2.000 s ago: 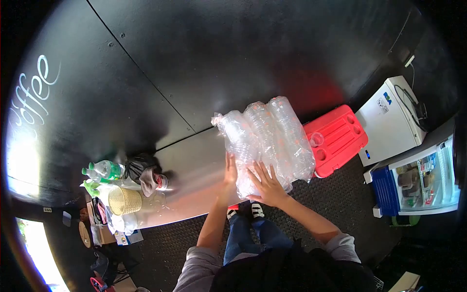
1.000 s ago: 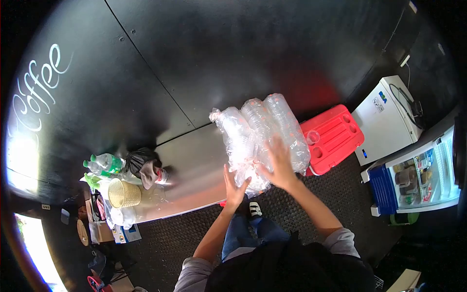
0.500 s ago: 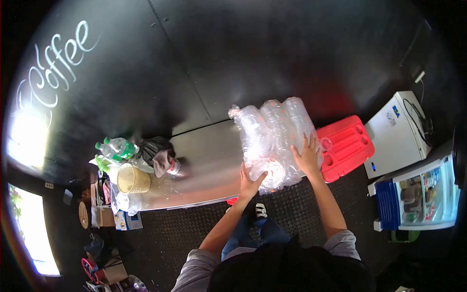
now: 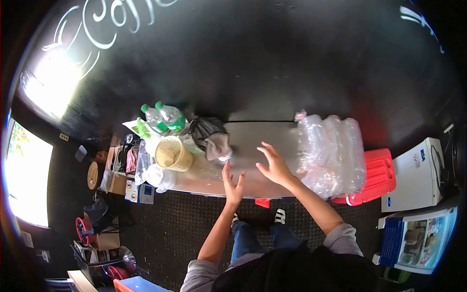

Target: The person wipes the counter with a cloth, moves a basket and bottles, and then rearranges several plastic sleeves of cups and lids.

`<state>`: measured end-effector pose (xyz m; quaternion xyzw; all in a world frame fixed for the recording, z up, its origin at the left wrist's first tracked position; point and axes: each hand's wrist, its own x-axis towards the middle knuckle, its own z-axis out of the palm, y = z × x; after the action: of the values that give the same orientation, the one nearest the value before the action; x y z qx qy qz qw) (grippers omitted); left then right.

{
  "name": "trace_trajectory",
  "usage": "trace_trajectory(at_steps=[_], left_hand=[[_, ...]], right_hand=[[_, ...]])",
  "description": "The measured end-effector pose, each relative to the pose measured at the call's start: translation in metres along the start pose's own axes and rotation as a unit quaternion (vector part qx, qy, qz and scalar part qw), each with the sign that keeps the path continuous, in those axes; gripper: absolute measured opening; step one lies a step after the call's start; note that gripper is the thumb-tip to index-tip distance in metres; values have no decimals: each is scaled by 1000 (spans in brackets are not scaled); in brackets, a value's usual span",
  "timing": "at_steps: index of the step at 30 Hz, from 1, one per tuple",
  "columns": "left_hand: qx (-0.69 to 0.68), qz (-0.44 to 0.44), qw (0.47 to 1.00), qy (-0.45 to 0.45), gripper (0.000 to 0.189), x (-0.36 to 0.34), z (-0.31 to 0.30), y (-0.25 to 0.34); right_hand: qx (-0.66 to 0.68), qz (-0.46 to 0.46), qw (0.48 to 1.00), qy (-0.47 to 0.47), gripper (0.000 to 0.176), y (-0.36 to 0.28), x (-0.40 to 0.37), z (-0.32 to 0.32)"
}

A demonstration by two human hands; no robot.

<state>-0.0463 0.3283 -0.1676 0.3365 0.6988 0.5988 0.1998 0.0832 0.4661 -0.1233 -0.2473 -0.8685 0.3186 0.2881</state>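
My left hand (image 4: 234,189) hovers at the front edge of the metal counter (image 4: 275,134), fingers spread and holding nothing. It is nearest to a grey-brown cloth (image 4: 217,147) draped over something with a red and white part, which is mostly hidden. Over the counter's middle, my right hand (image 4: 276,169) is also open, apart from anything. To its right lie several clear plastic-wrapped sleeves (image 4: 332,155), which look like stacked plastic cups. A black plastic bag (image 4: 205,130) sits just behind the cloth.
At the counter's left end stand a woven basket (image 4: 174,154) and two green-capped bottles (image 4: 171,117). On the right are a red cooler lid (image 4: 377,170), a white chest freezer (image 4: 413,177) and a glass-topped display fridge (image 4: 422,241). A dark wall rises behind the counter.
Both hands have let go of the wrapped sleeves and moved left over the counter. The camera view has turned left, so the sleeves and basket appear further right.
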Motion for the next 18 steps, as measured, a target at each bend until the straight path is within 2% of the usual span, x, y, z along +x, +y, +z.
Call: trace_trajectory(at_steps=[2, 3, 5, 6, 8, 10, 13, 14, 16, 18], left_hand=[[-5, -16, 1000, 21, 65, 4, -36, -12], [-6, -24, 999, 25, 64, 4, -53, -18], [-6, -35, 999, 34, 63, 7, -83, -28], [-16, -44, 998, 35, 62, 8, -98, -34], [-24, -57, 997, 40, 61, 11, -126, -44], [-42, -83, 996, 16, 56, 13, -153, -51], [-59, -87, 994, 5, 53, 15, -186, -66], [-85, -88, 992, -5, 52, 16, -195, -70], [-93, -86, 992, 0, 51, 16, -212, -77], [-113, -92, 989, -8, 50, 18, -228, -80]], right_hand=[[-7, -17, 1000, -19, 65, -14, 28, 43], [-5, -17, 999, -29, 65, -25, 44, 61], [-98, 4, 992, -78, 80, -42, 78, 94], [-96, 3, 992, -84, 80, -46, 92, 109], [-184, 60, 971, -140, 91, -50, 117, 138], [-215, 103, 959, -152, 86, -46, 131, 156], [-203, 100, 968, -113, 80, -39, 132, 161], [-198, 92, 971, -96, 79, -38, 131, 159], [-165, 139, 974, -75, 77, -36, 133, 152], [-168, 125, 974, -87, 74, -53, 133, 137]])
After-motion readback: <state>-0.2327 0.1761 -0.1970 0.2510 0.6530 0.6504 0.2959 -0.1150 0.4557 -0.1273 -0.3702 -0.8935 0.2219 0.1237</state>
